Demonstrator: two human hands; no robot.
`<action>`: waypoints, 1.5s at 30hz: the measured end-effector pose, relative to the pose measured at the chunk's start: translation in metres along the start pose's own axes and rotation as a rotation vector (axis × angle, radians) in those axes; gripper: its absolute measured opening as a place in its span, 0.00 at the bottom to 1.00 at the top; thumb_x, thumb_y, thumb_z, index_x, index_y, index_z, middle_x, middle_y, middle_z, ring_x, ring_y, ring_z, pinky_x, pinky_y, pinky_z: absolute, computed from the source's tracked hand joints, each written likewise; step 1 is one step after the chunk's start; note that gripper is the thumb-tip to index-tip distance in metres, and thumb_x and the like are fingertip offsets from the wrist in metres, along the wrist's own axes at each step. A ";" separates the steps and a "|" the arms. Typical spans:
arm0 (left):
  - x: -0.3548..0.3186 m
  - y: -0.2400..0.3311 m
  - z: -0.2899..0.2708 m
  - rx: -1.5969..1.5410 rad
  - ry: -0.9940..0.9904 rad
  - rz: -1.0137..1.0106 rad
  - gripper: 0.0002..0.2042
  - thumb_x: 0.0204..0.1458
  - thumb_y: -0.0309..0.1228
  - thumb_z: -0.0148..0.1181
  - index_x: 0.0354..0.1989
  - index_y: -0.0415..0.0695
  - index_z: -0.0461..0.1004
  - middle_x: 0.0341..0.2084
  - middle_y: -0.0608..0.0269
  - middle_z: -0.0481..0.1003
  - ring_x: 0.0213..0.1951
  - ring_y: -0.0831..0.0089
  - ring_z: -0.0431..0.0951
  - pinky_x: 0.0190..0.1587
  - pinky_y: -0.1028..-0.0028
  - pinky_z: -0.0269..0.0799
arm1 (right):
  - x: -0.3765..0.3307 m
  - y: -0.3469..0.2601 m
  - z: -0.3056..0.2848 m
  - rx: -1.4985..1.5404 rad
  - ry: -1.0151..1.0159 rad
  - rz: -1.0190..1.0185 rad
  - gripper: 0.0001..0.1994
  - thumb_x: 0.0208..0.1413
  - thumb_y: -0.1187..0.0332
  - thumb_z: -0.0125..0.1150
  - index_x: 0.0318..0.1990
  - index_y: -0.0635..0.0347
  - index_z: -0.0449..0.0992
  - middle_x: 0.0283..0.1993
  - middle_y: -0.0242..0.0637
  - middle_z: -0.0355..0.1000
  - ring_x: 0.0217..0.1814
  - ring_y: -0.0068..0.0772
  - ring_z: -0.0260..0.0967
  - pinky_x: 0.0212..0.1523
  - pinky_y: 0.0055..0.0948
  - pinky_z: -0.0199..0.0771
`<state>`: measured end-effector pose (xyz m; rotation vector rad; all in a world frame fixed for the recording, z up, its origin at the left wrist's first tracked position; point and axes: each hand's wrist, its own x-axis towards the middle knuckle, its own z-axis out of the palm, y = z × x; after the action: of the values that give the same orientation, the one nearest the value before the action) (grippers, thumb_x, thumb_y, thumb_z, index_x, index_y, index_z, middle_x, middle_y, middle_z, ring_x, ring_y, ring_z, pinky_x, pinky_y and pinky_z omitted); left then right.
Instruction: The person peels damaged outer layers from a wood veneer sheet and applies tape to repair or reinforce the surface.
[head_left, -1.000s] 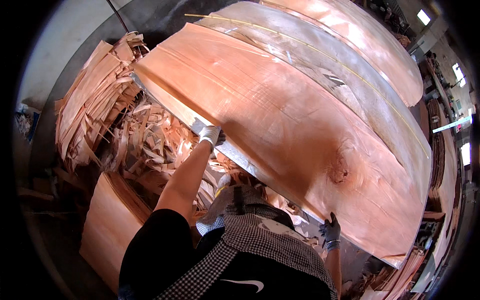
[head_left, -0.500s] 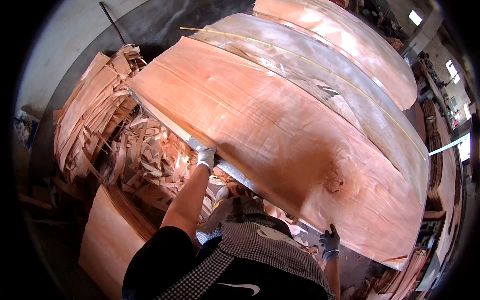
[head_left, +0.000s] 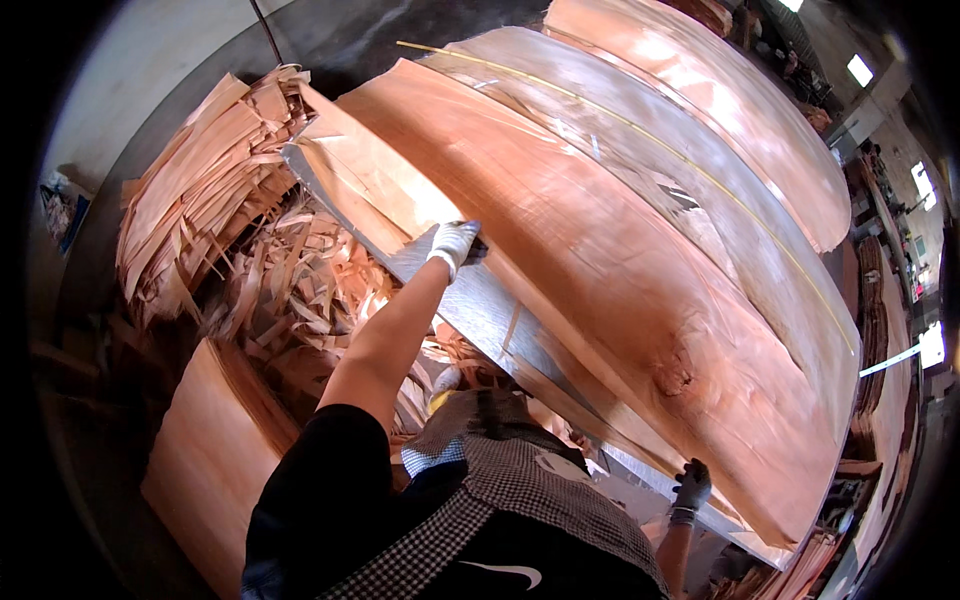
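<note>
— So where was the big, thin, reddish-brown sheet of wood veneer point(head_left: 640, 290) at that moment?

— It lay draped across the long grey metal table point(head_left: 470, 300), nearest of several such sheets. A knot showed low on its right part. Its near edge ran along the table's bare strip, from upper left down to lower right.

— And the hands?

— The left hand point(head_left: 452, 243), in a white work glove, was stretched out at arm's length and sat on that near edge, fingers curled over it; it seemed to grip the sheet, though I could not tell how firmly. The right hand point(head_left: 690, 487), in a dark glove, was down at the lower right, closed on the same edge near the sheet's end.

— How far along would you judge the handling?

— Barely begun, I would say. Both hands had the edge, yet the sheet still lay flat on the table and overlapped the pale, greyer veneer sheet point(head_left: 700, 170) behind it. Lifting or pulling it clear was all left to do.

— What lay around it?

— A thin yellow cord point(head_left: 640, 125) ran across the farther sheets. Beyond the table's left end was a heap of torn veneer strips and offcuts point(head_left: 230, 220). Below that, near the person's left shoulder, stood a squared stack of flat veneer sheets point(head_left: 215, 460).
</note>
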<state>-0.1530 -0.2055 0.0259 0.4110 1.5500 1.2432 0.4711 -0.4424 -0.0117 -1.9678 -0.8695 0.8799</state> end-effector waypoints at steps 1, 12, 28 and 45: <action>0.003 0.004 0.003 -0.004 -0.019 0.022 0.11 0.53 0.38 0.52 0.36 0.43 0.71 0.19 0.59 0.74 0.17 0.69 0.75 0.19 0.70 0.73 | 0.006 -0.004 -0.004 -0.033 0.015 -0.046 0.12 0.54 0.71 0.51 0.46 0.60 0.70 0.34 0.36 0.72 0.20 0.23 0.68 0.11 0.18 0.61; 0.004 0.131 0.080 -0.052 -0.263 0.303 0.13 0.54 0.37 0.51 0.34 0.37 0.69 0.19 0.54 0.73 0.19 0.67 0.75 0.20 0.72 0.74 | 0.076 -0.127 -0.042 -0.101 0.181 -0.299 0.13 0.56 0.66 0.50 0.47 0.59 0.71 0.37 0.33 0.72 0.26 0.21 0.68 0.13 0.16 0.62; -0.039 0.122 0.004 -0.244 -0.390 0.251 0.17 0.50 0.38 0.58 0.43 0.40 0.70 0.30 0.52 0.74 0.30 0.64 0.78 0.32 0.70 0.77 | -0.002 -0.131 -0.064 0.091 0.099 -0.339 0.18 0.59 0.63 0.47 0.55 0.58 0.65 0.52 0.34 0.67 0.38 0.33 0.73 0.22 0.20 0.71; 0.054 -0.127 -0.079 -0.488 -0.226 -0.282 0.11 0.53 0.33 0.53 0.43 0.44 0.69 0.37 0.59 0.74 0.38 0.60 0.75 0.42 0.58 0.75 | 0.019 0.052 0.046 0.689 0.226 0.295 0.09 0.51 0.69 0.57 0.40 0.58 0.73 0.33 0.35 0.72 0.25 0.40 0.73 0.16 0.29 0.69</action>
<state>-0.2003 -0.2533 -0.1185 0.0116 1.0271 1.2527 0.4573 -0.4333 -0.0813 -1.5486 -0.1044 0.9397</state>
